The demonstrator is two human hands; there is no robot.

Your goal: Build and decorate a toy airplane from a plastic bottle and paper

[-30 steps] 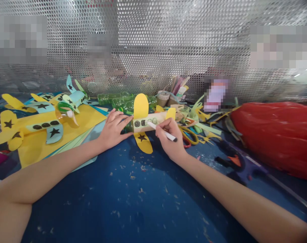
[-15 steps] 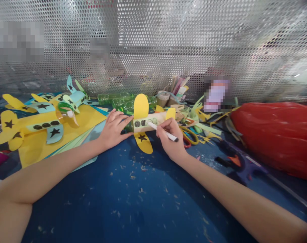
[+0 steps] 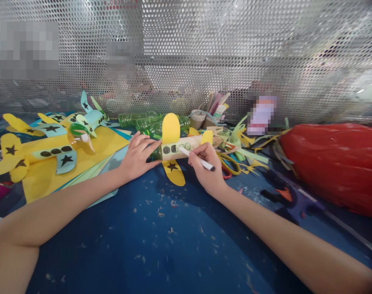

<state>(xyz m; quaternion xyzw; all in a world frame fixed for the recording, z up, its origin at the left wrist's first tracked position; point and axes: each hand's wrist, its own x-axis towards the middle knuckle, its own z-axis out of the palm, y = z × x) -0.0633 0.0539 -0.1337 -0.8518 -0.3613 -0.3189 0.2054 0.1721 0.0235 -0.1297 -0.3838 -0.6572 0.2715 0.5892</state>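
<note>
A toy airplane (image 3: 190,143) made from a green plastic bottle, wrapped in pale paper, lies in the middle of the blue table. It has yellow paper wings, the near one with a black star. Along its side runs a row of window circles; the left ones are filled dark, those on the right only outlined. My left hand (image 3: 139,157) holds the bottle's left end between thumb and fingers. My right hand (image 3: 207,167) is closed around a white marker pen (image 3: 206,164) with a black end, its tip at the row of circles.
Finished toy airplanes (image 3: 51,149) and coloured paper sheets (image 3: 109,143) lie at the left. Green bottles (image 3: 139,119), cups with sticks (image 3: 199,118) and paper scraps stand behind. Scissors (image 3: 233,164), a purple glue gun (image 3: 299,200) and a red bundle (image 3: 329,163) are to the right.
The marker pen has shifted very slightly to the left over the circles, with more dark colour in the second one. My left hand and the airplane have stayed in place.
</note>
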